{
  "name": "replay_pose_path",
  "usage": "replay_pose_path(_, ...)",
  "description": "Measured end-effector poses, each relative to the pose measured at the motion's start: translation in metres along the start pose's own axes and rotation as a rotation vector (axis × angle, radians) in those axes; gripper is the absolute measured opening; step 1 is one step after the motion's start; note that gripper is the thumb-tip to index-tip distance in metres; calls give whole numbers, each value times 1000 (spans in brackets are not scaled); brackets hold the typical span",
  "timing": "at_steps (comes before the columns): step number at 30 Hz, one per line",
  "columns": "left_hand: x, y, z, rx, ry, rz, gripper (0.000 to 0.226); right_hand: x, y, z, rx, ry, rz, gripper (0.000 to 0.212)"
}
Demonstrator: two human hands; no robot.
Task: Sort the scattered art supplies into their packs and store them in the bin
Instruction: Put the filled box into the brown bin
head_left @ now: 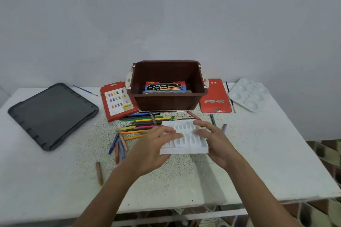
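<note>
While both hands reach over the middle of the table (239,171), a white moulded tray (184,138) with ribbed slots lies flat just in front of the brown bin (168,86). The left hand (153,149) has its fingers curled over the tray's left side, and the right hand (214,142) has its fingers spread across the tray's right side; motion blur hides whether either one actually grips the tray or only rests on it.

Inside the bin sits a blue and red watercolour box (165,86), with a paint tray (166,92) of round wells lying in front of it. Leaning against the bin's left side is an open red crayon box (118,101) with a colour chart on its white face. Flat to the right of the bin lies a red pack (215,96), and farther right a white mixing palette (248,94) with a thin brush (229,96) beside it.

Between the bin and the tray, and spilling to the tray's left, coloured pencils (145,120) lie scattered, with a few crayons (118,145) farther left of the tray and one brown crayon (99,172) apart toward the near edge. Well to the left of the bin lies a dark grey lid (51,114), with a blue brush (84,90) behind it.
</note>
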State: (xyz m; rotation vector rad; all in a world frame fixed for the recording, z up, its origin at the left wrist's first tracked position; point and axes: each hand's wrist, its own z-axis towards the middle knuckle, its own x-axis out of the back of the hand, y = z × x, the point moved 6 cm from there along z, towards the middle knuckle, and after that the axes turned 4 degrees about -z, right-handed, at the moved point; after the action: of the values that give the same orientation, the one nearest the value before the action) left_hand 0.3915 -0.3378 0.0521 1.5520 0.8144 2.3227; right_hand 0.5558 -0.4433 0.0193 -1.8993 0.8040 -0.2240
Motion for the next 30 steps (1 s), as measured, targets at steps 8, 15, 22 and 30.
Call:
replay_pose_path(8,-22,-14,-33,339,-68,-208,103,2,20,-5,63,7,-149,51)
replay_pose_path(15,-32,-21,-57,324,-14,-76,95,0,38,-17,129,32,-492,34)
replay_pose_path(22,-51,-29,-84,252,52,-8,60,9,61,-25,148,17,-862,35)
replay_pose_path(30,-73,-38,-95,169,51,71,38,11,74,-25,246,-3,-1043,59)
